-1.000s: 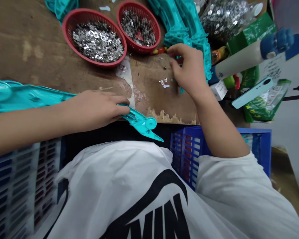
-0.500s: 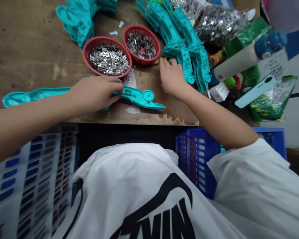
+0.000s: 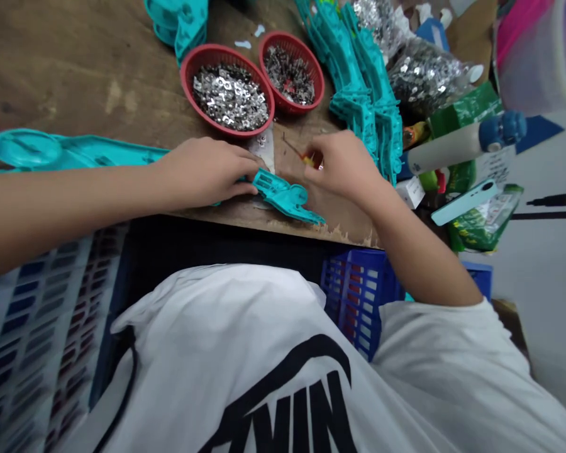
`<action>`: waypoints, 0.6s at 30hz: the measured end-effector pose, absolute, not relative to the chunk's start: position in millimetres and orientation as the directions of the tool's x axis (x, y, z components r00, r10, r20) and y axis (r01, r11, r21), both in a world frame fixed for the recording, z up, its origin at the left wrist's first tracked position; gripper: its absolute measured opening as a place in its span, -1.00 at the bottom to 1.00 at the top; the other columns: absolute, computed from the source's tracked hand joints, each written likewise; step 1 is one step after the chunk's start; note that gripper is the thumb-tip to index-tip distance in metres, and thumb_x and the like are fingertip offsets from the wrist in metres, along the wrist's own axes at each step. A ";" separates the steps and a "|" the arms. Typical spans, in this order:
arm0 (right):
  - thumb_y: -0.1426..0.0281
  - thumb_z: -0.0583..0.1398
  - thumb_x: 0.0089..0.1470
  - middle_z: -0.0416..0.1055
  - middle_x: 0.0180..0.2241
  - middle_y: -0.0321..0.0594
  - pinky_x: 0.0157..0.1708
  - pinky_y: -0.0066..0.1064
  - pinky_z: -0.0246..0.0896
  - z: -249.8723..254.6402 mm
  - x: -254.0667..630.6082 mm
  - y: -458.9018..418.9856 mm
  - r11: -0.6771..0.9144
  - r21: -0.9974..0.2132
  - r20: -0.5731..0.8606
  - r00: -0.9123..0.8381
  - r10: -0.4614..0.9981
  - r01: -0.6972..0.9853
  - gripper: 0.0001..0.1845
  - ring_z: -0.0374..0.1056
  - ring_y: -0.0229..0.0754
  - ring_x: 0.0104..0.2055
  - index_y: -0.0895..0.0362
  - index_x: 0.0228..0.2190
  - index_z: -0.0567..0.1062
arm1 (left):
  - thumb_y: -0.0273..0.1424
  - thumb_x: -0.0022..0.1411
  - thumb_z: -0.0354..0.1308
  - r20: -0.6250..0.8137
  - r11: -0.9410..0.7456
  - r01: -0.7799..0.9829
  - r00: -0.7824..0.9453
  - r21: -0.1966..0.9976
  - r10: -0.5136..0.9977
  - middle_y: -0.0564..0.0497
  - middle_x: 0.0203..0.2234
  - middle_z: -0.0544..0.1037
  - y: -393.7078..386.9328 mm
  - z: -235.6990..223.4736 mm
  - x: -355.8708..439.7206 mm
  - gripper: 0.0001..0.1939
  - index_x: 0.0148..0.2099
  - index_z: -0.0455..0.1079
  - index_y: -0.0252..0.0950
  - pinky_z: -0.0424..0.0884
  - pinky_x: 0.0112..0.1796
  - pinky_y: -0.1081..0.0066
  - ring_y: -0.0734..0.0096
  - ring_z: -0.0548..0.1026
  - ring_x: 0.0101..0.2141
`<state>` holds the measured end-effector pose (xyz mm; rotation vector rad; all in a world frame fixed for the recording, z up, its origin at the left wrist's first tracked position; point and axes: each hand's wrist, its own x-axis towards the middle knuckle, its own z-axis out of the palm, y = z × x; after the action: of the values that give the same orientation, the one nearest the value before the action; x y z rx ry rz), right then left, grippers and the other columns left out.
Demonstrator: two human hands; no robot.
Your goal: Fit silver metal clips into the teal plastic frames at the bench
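Brown and scuffed, the worktop (image 3: pixel 75 94) has a splintered front edge. Along that edge lies a long teal plastic part (image 3: pixel 108 153), its round end to the left and its pointed tip near the edge, to the right. The left hand (image 3: pixel 212 170) is clamped over it, thumb on the near side. Apart from that, the right hand (image 3: pixel 342 163) is closed on a small tool (image 3: pixel 307 161) with a red and yellow handle, its thin shaft pointing up and left, near the teal part.

Just beyond the hands stand 2 red baskets side by side: the larger basket (image 3: pixel 217 55) holds shiny metal pieces (image 3: pixel 236 97), the smaller basket (image 3: pixel 317 94) darker ones. To their right run 2 rows of teal parts (image 3: pixel 353 94); more teal pieces (image 3: pixel 182 22) lie at the upper left. Farther right are a clear bag (image 3: pixel 419 75) of metal bits, a white bottle (image 3: pixel 446 151) with a blue cap, a small white box (image 3: pixel 410 192) and a pale phone (image 3: pixel 465 201). Below the worktop sits a blue crate (image 3: pixel 353 296).
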<state>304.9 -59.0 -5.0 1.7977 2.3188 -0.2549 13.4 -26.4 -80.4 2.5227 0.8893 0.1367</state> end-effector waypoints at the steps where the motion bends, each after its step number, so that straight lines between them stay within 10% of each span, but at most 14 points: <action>1: 0.30 0.36 0.51 0.79 -0.09 0.02 -0.03 -0.11 0.35 2.9 295.6 -71.6 0.242 -0.077 -0.296 -0.254 0.921 0.967 -0.71 0.63 0.19 -0.01 0.13 0.08 0.84 | -0.23 0.66 0.36 -0.112 -0.688 0.588 0.788 0.425 0.605 -0.14 0.22 0.81 -26.9 -75.7 15.1 -0.76 0.18 0.75 -0.23 0.65 0.37 0.00 -0.21 0.78 0.25; 9: 0.33 0.34 0.47 0.81 -0.03 0.05 0.03 -0.10 0.35 -0.7 261.3 -95.1 0.277 -0.106 -0.386 -0.296 0.874 0.955 -0.68 0.63 0.24 0.03 0.08 0.08 0.88 | -0.22 0.74 0.35 -0.295 -0.579 0.745 0.665 0.333 0.686 -0.27 0.18 0.78 -34.4 -51.7 22.4 -0.43 0.59 0.49 -0.40 0.68 0.37 -0.17 -0.36 0.80 0.24; 18: 0.27 0.15 0.63 0.79 -0.06 0.12 0.01 0.02 0.47 -6.0 257.5 -99.6 0.399 -0.022 -0.376 -0.378 0.846 0.916 -0.54 0.61 0.34 0.01 0.05 0.09 0.88 | -0.29 0.72 0.32 0.006 -0.666 0.487 0.805 0.565 0.593 -0.15 0.63 0.62 -26.6 -95.3 3.4 -0.51 0.55 0.70 -0.16 0.36 0.70 -0.32 -0.35 0.44 0.71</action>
<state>257.5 -99.6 -6.0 1.5360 2.3562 -0.3268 3.4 -26.6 -95.3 2.4340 0.7978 0.2545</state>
